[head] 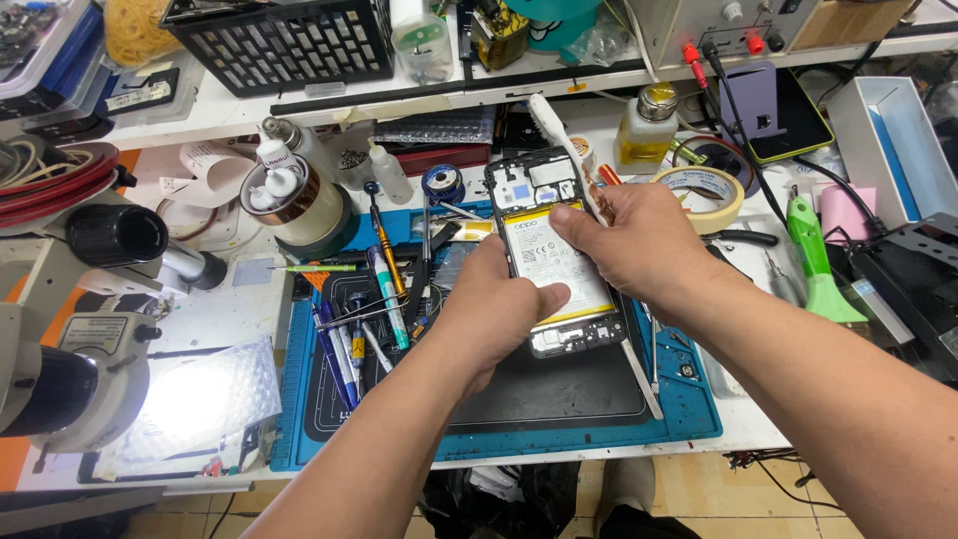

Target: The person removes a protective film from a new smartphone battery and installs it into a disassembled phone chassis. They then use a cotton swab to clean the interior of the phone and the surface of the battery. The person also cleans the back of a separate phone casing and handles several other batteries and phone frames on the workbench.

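An opened smartphone (544, 190) lies on the blue work mat (689, 409), back removed, with its white battery (544, 255) showing. My left hand (494, 309) grips the phone's lower left side, thumb pressed on the battery. My right hand (634, 245) covers the phone's right edge with fingertips resting on the battery's upper right. Under my right hand a white brush (551, 122) sticks out toward the shelf.
Screwdrivers, tweezers and pens (374, 299) lie on the mat to the left. A microscope (70, 329) stands at far left over a lit pad (200, 399). Tape rolls (709, 190), a pump bottle (644, 125), a green tool (813, 260) and another phone (788, 115) crowd the right.
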